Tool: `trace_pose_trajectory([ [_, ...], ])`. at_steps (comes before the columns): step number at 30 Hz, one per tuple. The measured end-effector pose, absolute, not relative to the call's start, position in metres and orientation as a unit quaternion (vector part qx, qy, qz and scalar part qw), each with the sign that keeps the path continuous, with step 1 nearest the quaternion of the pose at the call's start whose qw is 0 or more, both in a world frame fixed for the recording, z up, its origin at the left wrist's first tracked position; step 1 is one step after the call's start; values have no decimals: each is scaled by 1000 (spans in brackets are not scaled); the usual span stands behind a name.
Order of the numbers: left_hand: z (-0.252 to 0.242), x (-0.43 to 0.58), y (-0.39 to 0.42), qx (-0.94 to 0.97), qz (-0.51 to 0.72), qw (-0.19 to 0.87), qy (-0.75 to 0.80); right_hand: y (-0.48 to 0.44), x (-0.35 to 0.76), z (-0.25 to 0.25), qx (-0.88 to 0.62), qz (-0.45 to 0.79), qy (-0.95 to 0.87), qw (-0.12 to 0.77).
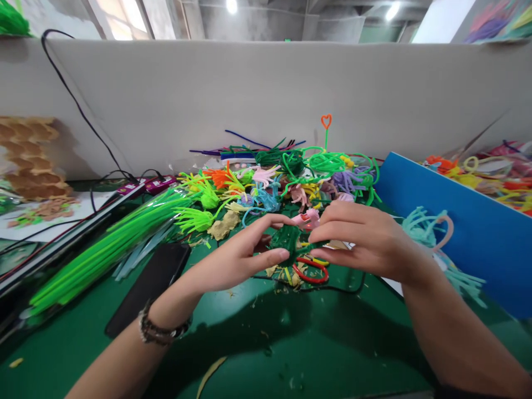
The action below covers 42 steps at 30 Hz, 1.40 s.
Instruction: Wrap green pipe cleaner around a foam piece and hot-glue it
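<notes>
My left hand (241, 252) and my right hand (361, 235) meet over the green table (257, 338), both pinching a dark green pipe-cleaner bundle (286, 239) between fingers and thumbs. A pink pipe-cleaner piece (307, 219) sits just behind the fingertips. Under the hands lies a red loop (310, 271) with yellow scraps. A beaded bracelet (160, 330) is on my left wrist.
A heap of coloured pipe-cleaner shapes (286, 172) fills the table's back, with an orange heart (326, 121) standing up. Bright green pipe cleaners in a bag (108, 249) lie left, beside a black phone (149, 285). A blue board (457, 221) stands right. A grey partition (266, 94) closes the back.
</notes>
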<state>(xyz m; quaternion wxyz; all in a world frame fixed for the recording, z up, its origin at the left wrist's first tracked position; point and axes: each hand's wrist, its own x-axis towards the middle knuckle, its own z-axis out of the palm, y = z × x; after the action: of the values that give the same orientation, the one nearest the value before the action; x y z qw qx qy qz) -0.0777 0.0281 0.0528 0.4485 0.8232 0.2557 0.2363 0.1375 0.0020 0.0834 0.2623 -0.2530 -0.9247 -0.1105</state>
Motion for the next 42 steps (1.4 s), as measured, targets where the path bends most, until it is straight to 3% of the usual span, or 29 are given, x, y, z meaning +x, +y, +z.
trace_pose_trajectory([
  [12,56,-81,19,848,278,360,271,-10,129,85,-306,-103,-897,301],
  [23,58,-81,13,886,279,264,260,-15,127,86,-343,-39,-894,286],
  [33,59,-80,18,890,288,276,222,-15,126,82,-373,-33,-889,264],
  [42,51,-85,29,852,266,392,224,-17,131,91,-376,7,-877,299],
])
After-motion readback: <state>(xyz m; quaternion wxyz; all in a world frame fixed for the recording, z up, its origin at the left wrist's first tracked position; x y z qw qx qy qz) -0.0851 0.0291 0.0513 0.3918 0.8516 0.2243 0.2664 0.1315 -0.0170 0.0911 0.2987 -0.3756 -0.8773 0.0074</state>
